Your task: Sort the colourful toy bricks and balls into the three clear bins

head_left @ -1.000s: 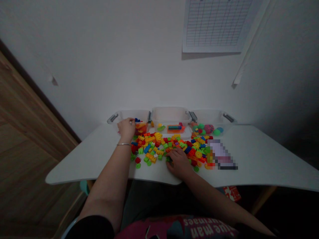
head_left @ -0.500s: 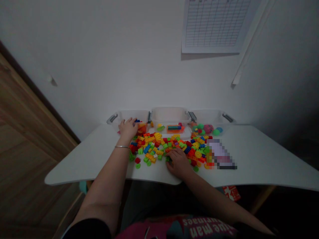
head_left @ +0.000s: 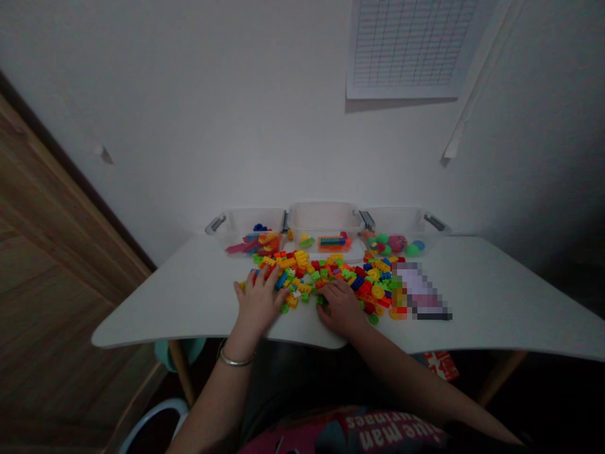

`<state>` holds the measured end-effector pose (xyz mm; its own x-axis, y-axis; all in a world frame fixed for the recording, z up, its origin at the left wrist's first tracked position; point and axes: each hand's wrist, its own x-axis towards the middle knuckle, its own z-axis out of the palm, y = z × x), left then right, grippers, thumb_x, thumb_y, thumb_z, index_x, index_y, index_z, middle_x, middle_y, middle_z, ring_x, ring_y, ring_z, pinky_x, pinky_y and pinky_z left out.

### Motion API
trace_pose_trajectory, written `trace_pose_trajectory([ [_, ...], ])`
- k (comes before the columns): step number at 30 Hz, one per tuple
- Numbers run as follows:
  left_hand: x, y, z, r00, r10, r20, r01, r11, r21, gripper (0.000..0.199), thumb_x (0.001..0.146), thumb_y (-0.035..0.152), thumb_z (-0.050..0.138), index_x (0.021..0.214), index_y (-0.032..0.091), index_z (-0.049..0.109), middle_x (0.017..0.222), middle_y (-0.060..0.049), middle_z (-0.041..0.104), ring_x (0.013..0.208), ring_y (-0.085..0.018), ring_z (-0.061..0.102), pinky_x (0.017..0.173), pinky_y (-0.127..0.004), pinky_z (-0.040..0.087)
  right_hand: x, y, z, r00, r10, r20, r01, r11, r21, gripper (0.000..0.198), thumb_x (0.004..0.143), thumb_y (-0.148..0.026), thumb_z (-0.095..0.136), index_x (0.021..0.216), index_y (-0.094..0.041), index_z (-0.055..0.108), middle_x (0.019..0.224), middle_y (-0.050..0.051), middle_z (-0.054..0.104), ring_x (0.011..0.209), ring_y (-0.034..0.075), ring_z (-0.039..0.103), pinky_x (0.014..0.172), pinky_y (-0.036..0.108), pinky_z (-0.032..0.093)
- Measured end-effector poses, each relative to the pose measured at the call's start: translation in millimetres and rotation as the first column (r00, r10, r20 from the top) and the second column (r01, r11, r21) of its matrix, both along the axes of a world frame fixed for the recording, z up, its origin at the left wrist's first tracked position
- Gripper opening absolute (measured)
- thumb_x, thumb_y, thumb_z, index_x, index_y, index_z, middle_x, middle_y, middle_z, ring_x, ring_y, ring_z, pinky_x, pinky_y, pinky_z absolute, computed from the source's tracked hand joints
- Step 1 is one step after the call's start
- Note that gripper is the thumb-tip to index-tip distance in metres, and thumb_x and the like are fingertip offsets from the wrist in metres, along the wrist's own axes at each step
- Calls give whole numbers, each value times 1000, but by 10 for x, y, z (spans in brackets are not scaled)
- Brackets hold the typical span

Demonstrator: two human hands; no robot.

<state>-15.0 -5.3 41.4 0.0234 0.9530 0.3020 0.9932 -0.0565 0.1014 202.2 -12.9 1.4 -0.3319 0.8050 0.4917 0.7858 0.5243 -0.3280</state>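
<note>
Bright plastic building bricks (head_left: 338,271) lie in a loose pile across the middle of the table. Over the pile's left end, my left hand (head_left: 259,296) is open, fingers spread and pointing forward, touching or just above the bricks; it holds nothing that I can see. My right hand (head_left: 343,308) rests at the pile's front edge with its fingers curled together and thumb below. Something green shows between finger and thumb, but whether it is gripped or lies beneath is unclear. The left clear bin (head_left: 255,217) contains red, orange and blue pieces.
Behind the pile stand a middle clear bin (head_left: 324,217) with a few pieces and a right clear bin (head_left: 394,221) with coloured balls. A pixelated flat object (head_left: 420,290) lies right of the bricks. The white table (head_left: 496,296) meets the wall at the back.
My left hand has come back from the left bin toward me and now spreads over the left end of the pile. My right hand stays almost where it was.
</note>
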Motion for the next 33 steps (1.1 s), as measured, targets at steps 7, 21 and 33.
trace_pose_trajectory([
  [7, 22, -34, -244, 995, 6, -95, -14, 996, -86, 73, 88, 53, 51, 151, 24, 27, 157, -14, 25, 143, -37, 24, 111, -68, 17, 1, -1, 11, 1000, -5, 2, 5, 1000, -2, 22, 76, -19, 62, 98, -19, 66, 101, 8, 69, 107, 26, 55, 105, 44, 38],
  [21, -109, 321, -348, 991, -3, -134, 1, 1000, -18, 76, 86, 51, 54, 150, 17, 29, 156, -19, 26, 143, -38, 24, 112, -61, 24, -5, 3, 3, 1000, -12, 10, 13, 1000, -10, 23, 76, -20, 63, 99, -20, 65, 102, 7, 69, 108, 25, 55, 107, 43, 36],
  [33, -344, 398, -166, 968, -210, 135, 193, 973, 129, 55, 92, 34, 40, 141, 9, 41, 148, -20, 38, 135, -31, 39, 111, -47, 34, 1, -23, 29, 1000, -9, 7, 9, 1000, -19, 23, 76, -20, 63, 100, -20, 65, 103, 7, 69, 108, 26, 54, 106, 44, 37],
])
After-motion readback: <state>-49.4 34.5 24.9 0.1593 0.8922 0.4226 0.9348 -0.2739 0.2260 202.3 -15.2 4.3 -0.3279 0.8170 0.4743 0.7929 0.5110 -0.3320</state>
